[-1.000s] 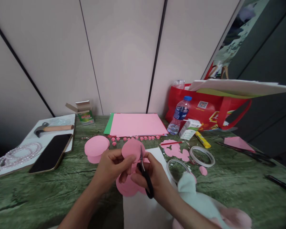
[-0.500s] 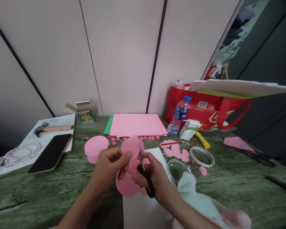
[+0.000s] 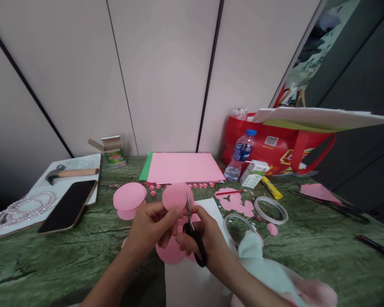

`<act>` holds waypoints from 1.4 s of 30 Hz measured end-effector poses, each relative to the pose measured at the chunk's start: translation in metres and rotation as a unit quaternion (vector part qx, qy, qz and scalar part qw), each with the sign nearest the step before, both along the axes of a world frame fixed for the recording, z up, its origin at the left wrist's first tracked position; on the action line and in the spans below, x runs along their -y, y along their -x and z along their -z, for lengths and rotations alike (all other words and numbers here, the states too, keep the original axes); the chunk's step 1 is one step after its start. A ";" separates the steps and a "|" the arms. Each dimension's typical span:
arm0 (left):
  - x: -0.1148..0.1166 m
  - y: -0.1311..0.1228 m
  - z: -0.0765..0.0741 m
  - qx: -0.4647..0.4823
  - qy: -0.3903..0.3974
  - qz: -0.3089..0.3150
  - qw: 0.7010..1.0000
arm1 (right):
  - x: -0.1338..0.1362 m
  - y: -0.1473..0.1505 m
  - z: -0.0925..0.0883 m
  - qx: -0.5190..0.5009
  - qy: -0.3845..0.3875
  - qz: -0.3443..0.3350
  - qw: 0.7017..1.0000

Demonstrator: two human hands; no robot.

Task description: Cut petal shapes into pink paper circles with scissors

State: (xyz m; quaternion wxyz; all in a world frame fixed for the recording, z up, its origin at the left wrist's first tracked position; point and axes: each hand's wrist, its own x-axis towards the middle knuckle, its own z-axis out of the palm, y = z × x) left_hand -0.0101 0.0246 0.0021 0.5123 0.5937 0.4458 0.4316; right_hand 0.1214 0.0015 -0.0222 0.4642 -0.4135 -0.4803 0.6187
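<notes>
Between thumb and fingers, my left hand [image 3: 156, 224] pinches a round pink paper piece [image 3: 176, 195], raised above the table. My right hand [image 3: 206, 232] grips black-handled scissors [image 3: 196, 243], their blades pointing up along the right edge of the paper. Whether the blades are parted there is hard to make out. Below both hands, more pink paper circles [image 3: 170, 251] lie on a white sheet [image 3: 192, 283], partly covered by my fingers. A stack of pink circles [image 3: 129, 195] rests to the left of my left hand.
Pink paper sheets [image 3: 185, 166] lie at the back. Tape rolls [image 3: 271, 210], pink scraps [image 3: 235, 202], a water bottle [image 3: 241, 155] and a red bag [image 3: 275, 145] stand right. A phone [image 3: 68, 207] and hammer [image 3: 72, 172] lie left; a plush toy [image 3: 269, 273] is front right.
The held paper circle has shifted slightly, and my left hand has moved a little to the right. The scissors stay at the paper's right edge. A small pink edge shows beside my left wrist.
</notes>
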 end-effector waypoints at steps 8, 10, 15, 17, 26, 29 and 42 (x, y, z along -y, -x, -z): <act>0.000 0.002 0.000 -0.047 -0.012 0.037 0.998 | -0.002 -0.001 0.006 -0.043 -0.033 -0.003 0.999; 0.000 0.002 0.000 -0.048 -0.011 0.047 0.998 | -0.003 -0.002 0.006 -0.050 -0.043 0.006 0.998; -0.001 0.002 0.001 -0.042 -0.011 0.036 0.998 | -0.001 -0.002 0.005 -0.055 -0.045 -0.005 0.997; -0.001 0.003 0.002 -0.036 -0.017 0.030 0.999 | -0.001 -0.002 0.005 -0.057 -0.039 -0.011 0.998; -0.003 0.004 0.002 -0.024 -0.030 0.009 0.999 | -0.004 -0.002 0.006 -0.023 -0.002 0.011 1.000; -0.004 0.004 0.001 -0.022 -0.034 -0.002 0.999 | -0.002 -0.001 -0.001 -0.003 0.016 0.019 1.000; -0.004 0.001 0.002 0.046 -0.034 -0.040 0.998 | 0.000 0.002 -0.009 0.012 0.025 0.022 0.999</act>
